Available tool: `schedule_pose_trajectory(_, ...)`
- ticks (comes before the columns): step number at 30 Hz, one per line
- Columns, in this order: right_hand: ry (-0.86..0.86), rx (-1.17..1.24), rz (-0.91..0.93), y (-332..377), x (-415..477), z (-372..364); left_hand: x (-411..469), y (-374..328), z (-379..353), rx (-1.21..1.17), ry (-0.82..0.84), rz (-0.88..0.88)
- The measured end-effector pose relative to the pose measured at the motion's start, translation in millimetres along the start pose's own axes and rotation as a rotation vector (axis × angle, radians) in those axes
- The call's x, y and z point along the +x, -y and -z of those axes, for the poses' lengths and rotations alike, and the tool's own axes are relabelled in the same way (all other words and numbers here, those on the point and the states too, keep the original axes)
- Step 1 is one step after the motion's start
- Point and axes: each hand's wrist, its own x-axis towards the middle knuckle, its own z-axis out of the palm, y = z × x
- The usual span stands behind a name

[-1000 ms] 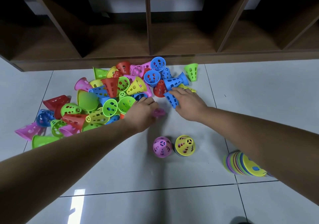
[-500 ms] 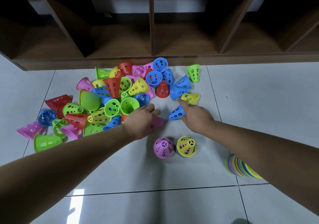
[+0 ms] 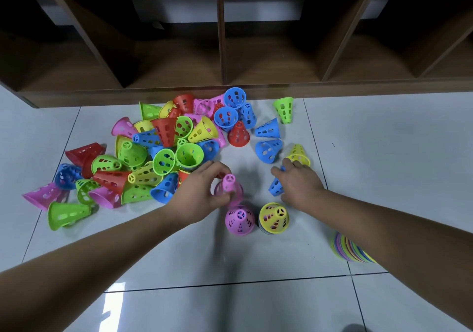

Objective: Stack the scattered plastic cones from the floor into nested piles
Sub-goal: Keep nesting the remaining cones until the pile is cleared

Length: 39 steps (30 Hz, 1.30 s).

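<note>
1. The left hand (image 3: 199, 194) has its fingers curled round an upright pink cone (image 3: 228, 185).
2. The pink pile (image 3: 239, 219) stands just beside, at that cone's 5 o'clock; the left hand is nearer.
3. The right hand (image 3: 300, 185) grips a blue cone (image 3: 276, 188); the yellow pile (image 3: 273, 217) is at its 7 o'clock.

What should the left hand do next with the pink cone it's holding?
Probably lower the held pink cone in the left hand onto the standing pink cone: it is held narrow end up, just beyond that one, and matches its colour.
</note>
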Motion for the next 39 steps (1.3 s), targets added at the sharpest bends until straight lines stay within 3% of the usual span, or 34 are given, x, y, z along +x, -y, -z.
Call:
schedule_pose_trajectory(4,-0.036,0.015,-0.002,-5,-6,-1,-3,-5,7,0.006,-0.017,-0.004)
schedule_pose_trajectory(10,-0.18,0.5,-0.1,-6,-34,21,-7,-27,23,-0.059,-0.073,0.007)
schedule_pose_trajectory(21,-0.221,0.945,-0.072,9,-111,49,-36,-53,8,0.031,0.085,-0.095)
schedule_pose_trajectory(30,-0.012,0.872,0.027,19,-125,28,-46,-35,-13,0.104,0.208,-0.083)
schedule_pose_trajectory(35,-0.016,0.84,-0.016,13,-118,36,-40,-29,-5,0.06,0.172,-0.085)
schedule_pose_trajectory(39,-0.151,0.807,-0.029,-1,-93,40,-21,-17,14,0.094,0.053,-0.068)
